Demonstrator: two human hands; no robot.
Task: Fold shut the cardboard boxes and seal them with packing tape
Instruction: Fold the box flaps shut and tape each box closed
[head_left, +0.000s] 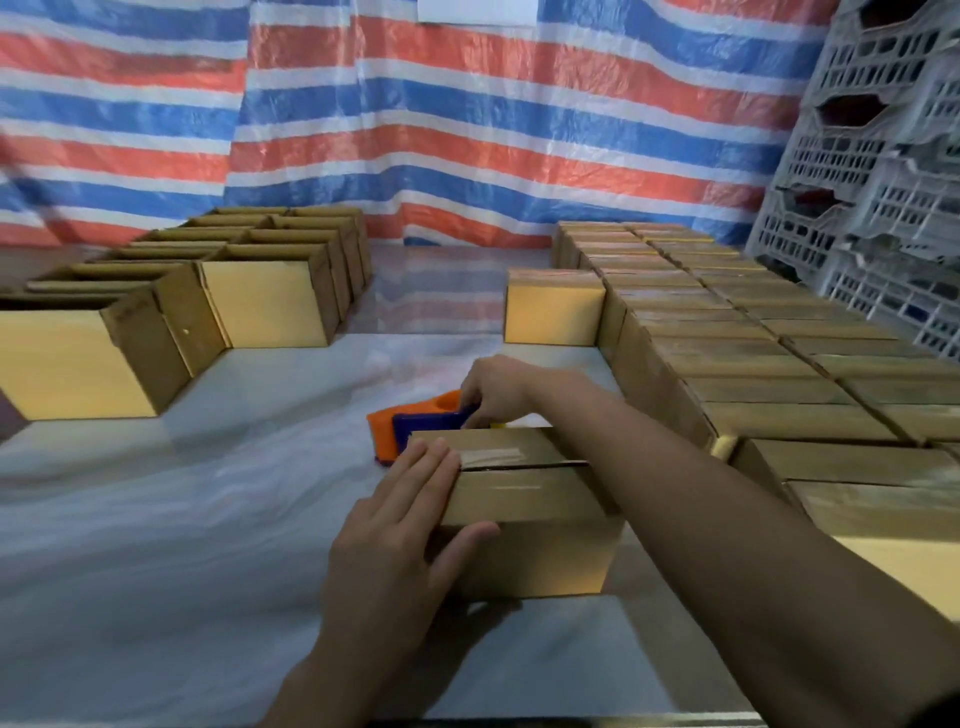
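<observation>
A small cardboard box (524, 499) stands in front of me with its top flaps folded down and a seam along the middle. A short strip of clear tape (491, 457) lies over the left end of that seam. My left hand (400, 525) lies flat with straight fingers on the box's left top edge, thumb against its front face. My right hand (496, 389) reaches past the far edge of the box and grips an orange and blue tape dispenser (415, 423) that sits just behind the box.
Open, empty boxes (265, 306) stand in rows at the left. Closed boxes (753, 358) are packed in rows at the right. White plastic crates (883, 156) are stacked at the far right. A striped tarp (415, 114) hangs behind. Pale plastic sheeting (182, 519) covers the work surface.
</observation>
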